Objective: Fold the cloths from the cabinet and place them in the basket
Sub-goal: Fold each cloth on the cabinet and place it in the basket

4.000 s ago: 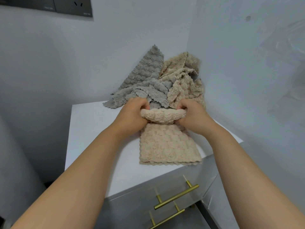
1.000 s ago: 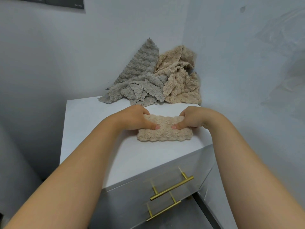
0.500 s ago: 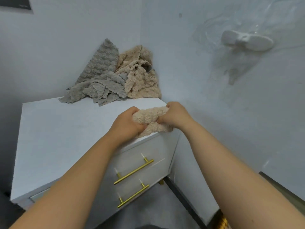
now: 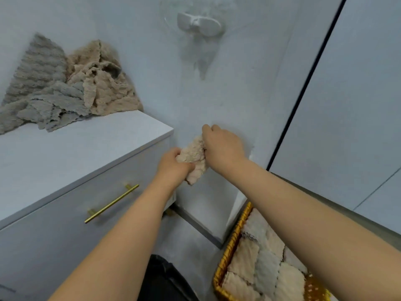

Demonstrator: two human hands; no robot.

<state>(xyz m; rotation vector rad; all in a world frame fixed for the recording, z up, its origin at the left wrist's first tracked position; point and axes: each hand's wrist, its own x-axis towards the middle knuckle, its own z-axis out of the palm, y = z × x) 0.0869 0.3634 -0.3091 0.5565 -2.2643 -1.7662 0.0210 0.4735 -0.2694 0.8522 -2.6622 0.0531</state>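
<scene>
Now gripping folded beige cloth (image 4: 193, 159) in left hand (image 4: 173, 168) and right hand (image 4: 223, 146), fingers curled round it, mid-air just past cabinet (image 4: 76, 153) edge. Lower right: yellow basket (image 4: 230, 253) holding folded cloths (image 4: 260, 263). Back of cabinet top: unfolded heap (image 4: 65, 90).

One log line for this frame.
left hand: grips cloth | right hand: grips cloth | cloth: in air, past cabinet edge | basket: holds folded cloths | pile: on cabinet
</scene>
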